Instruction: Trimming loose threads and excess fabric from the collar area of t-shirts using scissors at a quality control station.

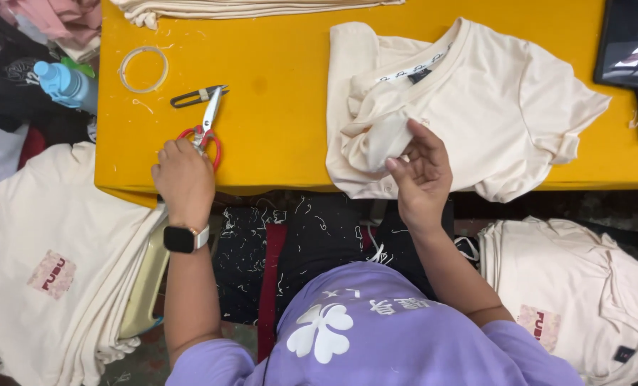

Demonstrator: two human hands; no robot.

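Note:
A cream T-shirt (490, 100) lies crumpled on the yellow table (283, 121). My right hand (420, 175) pinches a bunched fold of its fabric near the table's front edge. My left hand (183, 179) rests on the red handles of a pair of scissors (206, 129), whose blades point away across the table. A small black thread snipper (196, 96) lies just beyond the scissor tips. A black smartwatch sits on my left wrist.
A ring of clear tape (144, 68) lies at the table's far left. Folded cream shirts are stacked at the left (55, 271), at the right (583, 293) and along the far edge (247, 8). A blue bottle (63, 83) and a dark device (626, 43) sit at the sides.

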